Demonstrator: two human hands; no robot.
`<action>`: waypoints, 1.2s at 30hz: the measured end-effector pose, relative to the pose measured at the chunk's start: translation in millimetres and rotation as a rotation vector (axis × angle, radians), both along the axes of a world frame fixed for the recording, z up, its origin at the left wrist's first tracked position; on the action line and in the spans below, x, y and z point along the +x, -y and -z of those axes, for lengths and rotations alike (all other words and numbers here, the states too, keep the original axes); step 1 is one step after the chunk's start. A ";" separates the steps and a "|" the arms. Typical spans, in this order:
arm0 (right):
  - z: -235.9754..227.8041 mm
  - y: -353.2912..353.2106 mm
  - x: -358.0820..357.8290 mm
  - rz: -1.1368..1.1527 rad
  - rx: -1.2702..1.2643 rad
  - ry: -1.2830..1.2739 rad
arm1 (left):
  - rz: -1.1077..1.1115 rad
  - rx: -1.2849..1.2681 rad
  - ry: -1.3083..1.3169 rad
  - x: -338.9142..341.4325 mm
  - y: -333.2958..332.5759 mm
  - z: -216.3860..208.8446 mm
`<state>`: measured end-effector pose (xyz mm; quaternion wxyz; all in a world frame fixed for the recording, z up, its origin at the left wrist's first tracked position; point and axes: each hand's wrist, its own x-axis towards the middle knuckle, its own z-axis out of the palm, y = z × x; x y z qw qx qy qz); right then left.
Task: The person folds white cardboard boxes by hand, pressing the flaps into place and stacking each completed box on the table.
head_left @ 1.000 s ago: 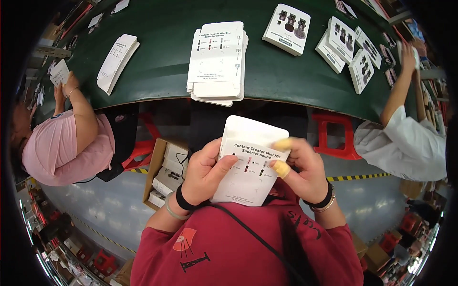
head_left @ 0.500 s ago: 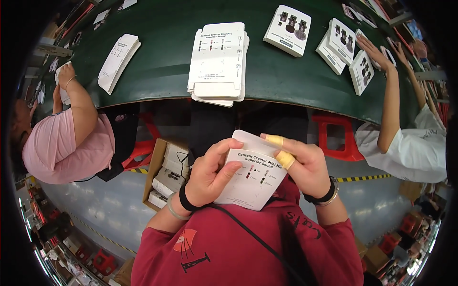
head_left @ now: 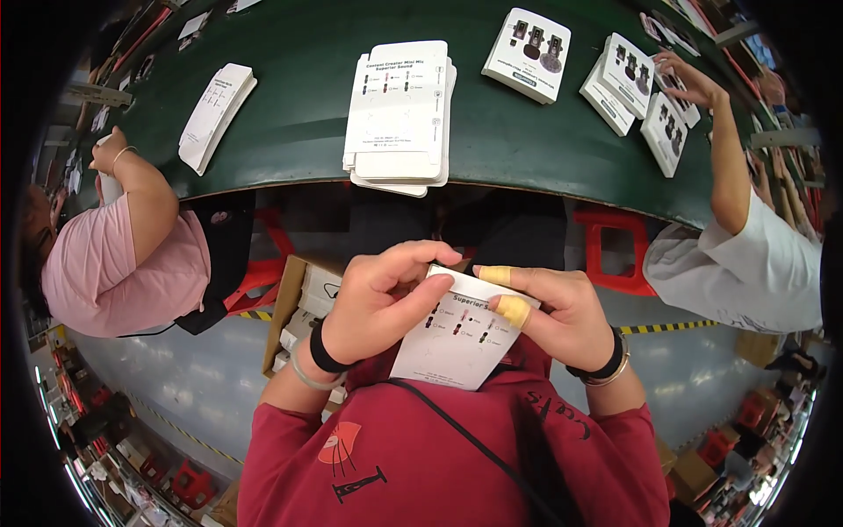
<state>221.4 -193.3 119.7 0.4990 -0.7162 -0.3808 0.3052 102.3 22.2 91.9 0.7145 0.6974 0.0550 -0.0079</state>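
Against my chest stands a flat white printed carton (head_left: pixel 457 351), tilted, its upper edge held between my two hands. My left hand (head_left: pixel 378 303) pinches the upper left corner, thumb in front and index finger at the top edge. On the upper right side my right hand (head_left: pixel 562 312) grips with thumb and fingers; its thumb and one finger are wrapped in yellow tape. A white flap (head_left: pixel 470 283) is bent down over the upper part of the print. Ahead on the green table (head_left: pixel 299 105) lies a stack of similar flat cartons (head_left: pixel 395 114).
Filled-out boxes (head_left: pixel 527 53) stand at the back right, with more boxes (head_left: pixel 623 79) beside a co-worker's hand (head_left: pixel 689 79). Another carton stack (head_left: pixel 215 114) lies left, near a co-worker in pink (head_left: pixel 114 255). An open cardboard box (head_left: pixel 290 307) sits below left; red stools (head_left: pixel 615 255) flank me.
The carton's top flap has come down over the upper print line. My left hand has moved slightly left and its thumb has risen to the top edge. The right co-worker's hand has shifted.
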 end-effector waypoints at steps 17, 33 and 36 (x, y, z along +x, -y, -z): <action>11.4 3.6 0.8 0.160 0.092 -0.633 | 0.036 0.007 0.027 13.7 4.7 15.0; -28.4 61.6 80.5 0.705 0.162 0.343 | -0.470 0.698 0.226 75.8 -37.9 6.1; -4.5 81.9 140.1 0.797 0.277 0.547 | -0.617 1.047 0.173 92.8 -67.0 28.1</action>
